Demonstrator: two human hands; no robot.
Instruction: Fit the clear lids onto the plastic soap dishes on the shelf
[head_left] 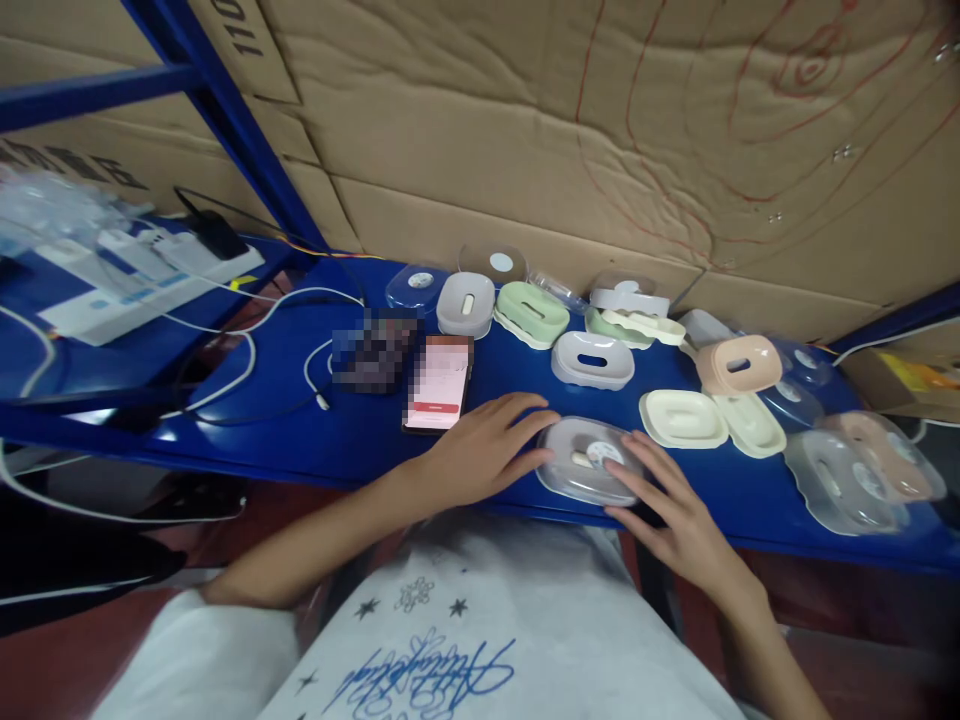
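Note:
A soap box [559, 484] with a clear lid and a round sticker lies near the table's front edge, a grey part showing through. My left hand [487, 450] is at its left side, fingers stretched apart, fingertips close to the rim. Across the right end of the soap box is my right hand [675, 505]; its fingers rest on the lid and its thumb is at the front edge. Just behind the soap box stands a grey soap dish part [592, 372] with an oval slot. A cream tray [684, 420] lies behind my right hand.
A phone [439, 380] with a lit screen and a pixelated dark object [377, 352] lie to the left. Green soap dish [534, 312] and peach soap dish [750, 368] parts stand further back. Lidded boxes [847, 480] crowd the right. Cables and a power strip [150, 300] are far left.

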